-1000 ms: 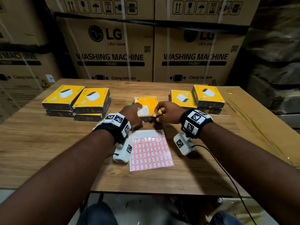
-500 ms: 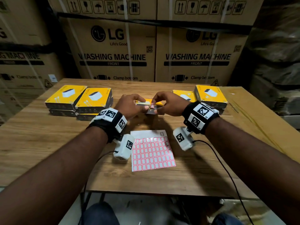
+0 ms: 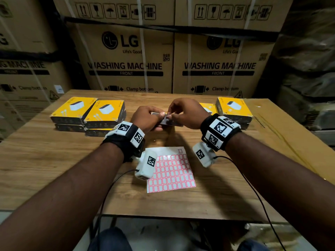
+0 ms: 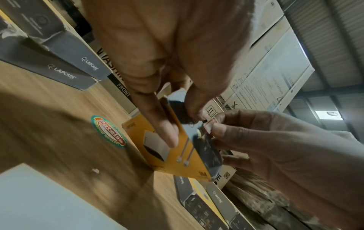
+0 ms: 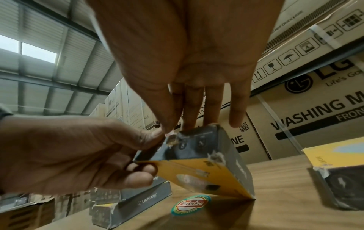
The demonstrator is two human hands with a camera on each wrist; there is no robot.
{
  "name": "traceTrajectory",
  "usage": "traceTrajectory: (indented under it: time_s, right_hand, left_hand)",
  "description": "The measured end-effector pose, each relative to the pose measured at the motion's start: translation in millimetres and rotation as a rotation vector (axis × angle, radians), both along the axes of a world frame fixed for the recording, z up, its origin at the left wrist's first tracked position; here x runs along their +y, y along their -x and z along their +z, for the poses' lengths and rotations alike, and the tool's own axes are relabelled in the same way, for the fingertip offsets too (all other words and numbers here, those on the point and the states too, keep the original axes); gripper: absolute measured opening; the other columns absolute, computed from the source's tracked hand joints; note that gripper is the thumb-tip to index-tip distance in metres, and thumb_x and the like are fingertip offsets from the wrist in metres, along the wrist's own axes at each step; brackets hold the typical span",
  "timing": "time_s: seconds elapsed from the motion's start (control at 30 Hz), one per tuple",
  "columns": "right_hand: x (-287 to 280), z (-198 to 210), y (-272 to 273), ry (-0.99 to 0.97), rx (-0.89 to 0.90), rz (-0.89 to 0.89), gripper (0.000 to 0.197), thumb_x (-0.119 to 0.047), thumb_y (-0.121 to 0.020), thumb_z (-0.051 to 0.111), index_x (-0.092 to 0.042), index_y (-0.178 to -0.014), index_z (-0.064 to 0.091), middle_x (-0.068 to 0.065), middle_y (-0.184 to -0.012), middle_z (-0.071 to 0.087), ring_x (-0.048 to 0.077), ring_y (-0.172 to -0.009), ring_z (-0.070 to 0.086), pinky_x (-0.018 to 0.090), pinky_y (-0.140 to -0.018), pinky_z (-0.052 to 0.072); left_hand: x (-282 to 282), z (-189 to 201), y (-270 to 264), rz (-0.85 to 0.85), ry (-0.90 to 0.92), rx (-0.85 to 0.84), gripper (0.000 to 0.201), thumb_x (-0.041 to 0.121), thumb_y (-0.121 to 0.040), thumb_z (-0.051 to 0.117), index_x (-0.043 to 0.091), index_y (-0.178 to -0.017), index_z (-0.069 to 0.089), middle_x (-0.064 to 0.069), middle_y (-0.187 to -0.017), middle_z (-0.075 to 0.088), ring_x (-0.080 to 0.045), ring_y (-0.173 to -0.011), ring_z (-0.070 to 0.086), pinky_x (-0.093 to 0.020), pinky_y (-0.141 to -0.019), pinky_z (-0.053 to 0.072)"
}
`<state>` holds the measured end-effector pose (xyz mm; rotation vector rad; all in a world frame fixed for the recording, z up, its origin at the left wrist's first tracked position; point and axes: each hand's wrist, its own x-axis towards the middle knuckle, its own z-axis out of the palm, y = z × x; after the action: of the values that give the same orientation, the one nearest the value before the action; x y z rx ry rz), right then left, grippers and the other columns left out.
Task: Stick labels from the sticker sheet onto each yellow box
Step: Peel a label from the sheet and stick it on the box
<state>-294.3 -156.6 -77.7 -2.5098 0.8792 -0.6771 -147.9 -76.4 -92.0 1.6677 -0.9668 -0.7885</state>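
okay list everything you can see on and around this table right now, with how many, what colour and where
held yellow box: one, yellow with dark grey sides, tilted on edge at table centre
label: one, red-edged, at the held box's top corner
yellow box stacks: left stack and right stack, count unclear
sticker sheet: one, white with red-edged labels, flat near the front edge
round sticker: one, red and green, on the tabletop
table: one, wood-grain
washing machine cartons: several, brown, behind the table
left hand: grips the held box
right hand: pinches the label
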Motion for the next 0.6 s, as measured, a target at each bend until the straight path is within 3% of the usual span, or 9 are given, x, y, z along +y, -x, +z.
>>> traceTrajectory:
  time_s: [0.07,0.13,0.33,0.43,0.6]
  right_hand:
    - [-1.0,-1.3,-2.4,0.048,0.015,-0.015,0.005,-0.024,-0.081,0.072,-0.024,-0.081,0.067,-0.012,-0.079,0.065,0.01,-0.077,0.065,0.023,-0.067,0.044]
    - [-2.5,-2.6,-4.2,0.088,0.034,-0.029,0.006,-0.025,-0.08,0.072,-0.026,-0.079,0.067,-0.014,-0.074,0.062,0.008,-0.075,0.064,0.025,-0.069,0.045]
    - [-0.5,-2.4,-4.1,0.114,0.04,-0.024,0.004,-0.024,-0.082,0.072,-0.022,-0.08,0.07,-0.009,-0.079,0.067,0.011,-0.076,0.065,0.026,-0.072,0.05]
    - [-0.1,-3.3,-4.0,0.113,0.029,-0.028,0.005,-0.025,-0.082,0.072,-0.024,-0.077,0.07,-0.011,-0.076,0.066,0.01,-0.076,0.065,0.026,-0.073,0.049]
    - [-1.0,-5.0,-4.9,0.103,0.017,-0.044,0.006,-0.027,-0.081,0.072,-0.025,-0.076,0.069,-0.012,-0.073,0.064,0.008,-0.075,0.063,0.028,-0.075,0.05]
  left_hand:
    - [0.8,1.5,0.8,-0.007,-0.007,0.003,0.006,0.016,-0.091,0.066,0.019,-0.088,0.069,-0.01,-0.09,0.069,-0.023,-0.074,0.07,-0.033,-0.065,0.062]
    - [1.5,1.9,1.6,-0.01,-0.015,0.005,0.008,0.015,-0.091,0.067,0.02,-0.085,0.069,-0.011,-0.09,0.069,-0.022,-0.071,0.068,-0.035,-0.066,0.062]
    - [2.4,2.4,2.6,0.006,-0.016,0.014,0.004,0.015,-0.091,0.067,0.015,-0.088,0.071,-0.013,-0.086,0.069,-0.021,-0.066,0.067,-0.033,-0.064,0.061]
    - [2.5,3.4,2.6,0.01,-0.019,0.021,0.006,0.015,-0.091,0.067,0.013,-0.094,0.072,-0.013,-0.089,0.07,-0.023,-0.071,0.069,-0.034,-0.066,0.062]
    - [4.0,4.4,5.7,0.008,-0.006,0.033,0.006,0.013,-0.091,0.066,0.01,-0.091,0.071,-0.016,-0.086,0.068,-0.026,-0.069,0.066,-0.035,-0.062,0.061]
